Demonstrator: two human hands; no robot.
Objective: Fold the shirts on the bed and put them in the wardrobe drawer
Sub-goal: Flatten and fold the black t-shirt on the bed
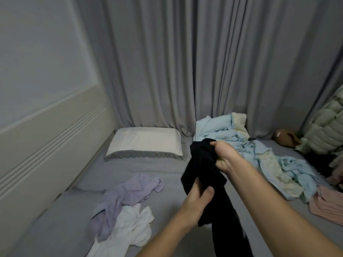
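Bed: grey sheet (163, 175) filling the lower frame, creased and rumpled.
Black shirt: the black shirt (202, 173) is up off the mattress, bunched between both hands, its tail trailing down past the bottom edge.
Right hand: the right hand (225, 156) clamps the top of the bundle, fingers curled into the cloth.
Left hand: the left hand (197, 198) grips lower down, thumb over the fabric.
Other shirts: a lilac shirt (120, 199) lies crumpled on the sheet, and a white shirt (130, 227) overlaps its near end.
Pillow: a white pillow (146, 141) lies flat by the headboard (46, 138).
Blanket: a pale blue blanket (246, 147) is heaped to the right, against the curtain.
Room: grey curtains (185, 62) hang in folds across the back; a pale wall (37, 52) rises on the left.
Far right: pink cloth (328, 206) lies at the bed's edge; a quilted pale garment (323, 127) hangs above.
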